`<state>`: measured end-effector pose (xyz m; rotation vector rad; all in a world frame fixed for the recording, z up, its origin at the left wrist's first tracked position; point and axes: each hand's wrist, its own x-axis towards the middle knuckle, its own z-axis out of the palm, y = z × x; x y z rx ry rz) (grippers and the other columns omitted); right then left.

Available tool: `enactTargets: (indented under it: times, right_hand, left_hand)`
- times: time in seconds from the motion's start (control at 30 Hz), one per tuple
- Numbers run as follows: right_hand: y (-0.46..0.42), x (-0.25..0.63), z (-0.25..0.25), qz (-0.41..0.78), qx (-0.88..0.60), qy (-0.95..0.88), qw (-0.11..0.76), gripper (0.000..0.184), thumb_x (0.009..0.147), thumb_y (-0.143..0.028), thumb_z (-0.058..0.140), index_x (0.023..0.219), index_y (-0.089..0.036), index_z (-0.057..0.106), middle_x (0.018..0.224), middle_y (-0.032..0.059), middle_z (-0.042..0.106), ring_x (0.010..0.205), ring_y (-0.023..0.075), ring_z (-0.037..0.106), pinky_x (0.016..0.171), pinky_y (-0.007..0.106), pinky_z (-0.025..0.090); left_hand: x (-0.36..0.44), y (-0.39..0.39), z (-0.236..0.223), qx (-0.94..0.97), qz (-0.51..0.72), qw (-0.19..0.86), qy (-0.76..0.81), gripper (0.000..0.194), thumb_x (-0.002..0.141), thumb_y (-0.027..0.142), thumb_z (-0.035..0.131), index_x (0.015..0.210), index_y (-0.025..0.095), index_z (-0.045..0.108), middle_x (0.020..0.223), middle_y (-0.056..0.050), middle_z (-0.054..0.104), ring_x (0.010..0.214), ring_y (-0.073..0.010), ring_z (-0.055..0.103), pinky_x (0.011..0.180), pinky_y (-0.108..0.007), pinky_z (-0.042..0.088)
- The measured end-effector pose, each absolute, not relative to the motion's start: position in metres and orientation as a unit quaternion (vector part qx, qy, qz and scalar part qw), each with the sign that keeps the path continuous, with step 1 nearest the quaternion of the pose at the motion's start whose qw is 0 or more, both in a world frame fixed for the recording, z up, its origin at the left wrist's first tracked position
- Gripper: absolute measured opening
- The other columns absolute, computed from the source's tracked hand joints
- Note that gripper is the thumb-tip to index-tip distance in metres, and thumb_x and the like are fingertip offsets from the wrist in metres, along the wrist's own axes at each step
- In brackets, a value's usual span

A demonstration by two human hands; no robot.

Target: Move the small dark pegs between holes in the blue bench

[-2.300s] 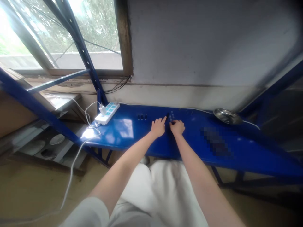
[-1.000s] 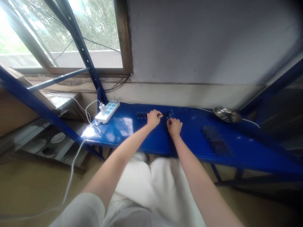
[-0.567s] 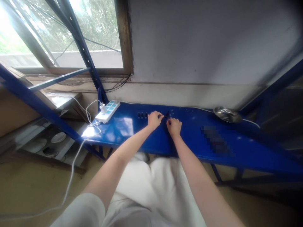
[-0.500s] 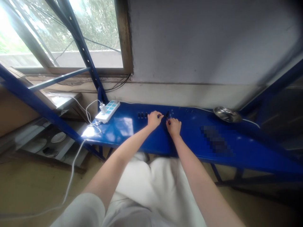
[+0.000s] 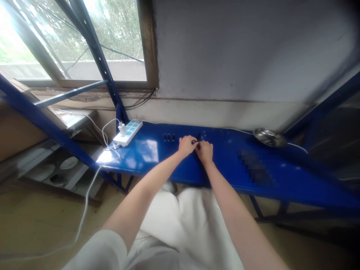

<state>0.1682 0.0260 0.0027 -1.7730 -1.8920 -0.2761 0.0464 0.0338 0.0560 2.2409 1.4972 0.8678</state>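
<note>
Over the middle of the blue tabletop (image 5: 225, 165), my left hand (image 5: 187, 145) is closed with its fingertips pinched around a small dark piece (image 5: 194, 142). My right hand (image 5: 205, 151) is closed too, and its fingertips meet those of the left at a small dark piece whose kind I cannot make out. Just beyond the hands lies another dark piece (image 5: 199, 135), beside some tiny clear bits (image 5: 204, 134). To the left of my left hand, three small black pieces (image 5: 169, 137) stand in a row.
A white power strip (image 5: 128, 132) with a plugged-in charger and cable sits at the table's left end. Toward the right are a shiny metal dish (image 5: 270, 137) and a blurred dark object (image 5: 256, 167). Blue metal posts (image 5: 104, 63) rise beside the window.
My left hand has moved right and my right hand slightly left, so their fingertips now meet. The third black piece in the row shows fully now.
</note>
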Motion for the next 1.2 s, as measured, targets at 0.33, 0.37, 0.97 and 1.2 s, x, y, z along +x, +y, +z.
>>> enactTargets:
  times: [0.33,0.37,0.97,1.2]
  right_hand:
    - [0.026,0.166,0.005,-0.078,-0.651,-0.704,0.273,0.025,0.086,-0.028,0.04,0.085,-0.014,0.061,0.087,0.0109,0.062,0.082,0.0218,0.05,0.072,0.032,0.029]
    - [0.025,0.165,0.005,-0.074,-0.649,-0.705,0.277,0.026,0.087,-0.028,0.039,0.086,-0.014,0.061,0.086,0.0107,0.062,0.082,0.0216,0.051,0.073,0.032,0.029]
    - [0.064,0.1,0.011,0.142,-0.655,-0.683,0.291,0.013,0.077,-0.028,0.052,0.078,-0.017,0.059,0.079,0.0041,0.064,0.072,0.0159,0.056,0.063,0.025,0.038]
    - [0.074,0.081,0.015,0.153,-0.69,-0.66,0.255,0.014,0.076,-0.025,0.051,0.081,-0.018,0.062,0.087,0.0048,0.067,0.081,0.0183,0.06,0.071,0.028,0.039]
  left_hand:
    - [0.017,0.024,0.029,0.72,0.386,0.234,0.527,0.023,0.078,0.029,0.057,0.095,0.017,0.066,0.089,-0.004,0.066,0.08,-0.0143,0.058,0.079,-0.028,0.044]
    - [0.01,0.022,0.026,0.699,0.411,0.249,0.53,0.022,0.08,0.029,0.055,0.094,0.016,0.066,0.09,-0.005,0.066,0.079,-0.0135,0.059,0.077,-0.027,0.045]
    - [-0.029,0.0,0.01,0.484,0.58,0.358,0.55,0.028,0.08,0.039,0.049,0.079,0.014,0.063,0.066,-0.002,0.06,0.055,-0.0088,0.053,0.056,-0.021,0.044]
    - [-0.03,-0.001,0.011,0.473,0.583,0.367,0.548,0.029,0.08,0.04,0.048,0.079,0.014,0.062,0.067,-0.002,0.06,0.058,-0.0091,0.054,0.057,-0.021,0.044]
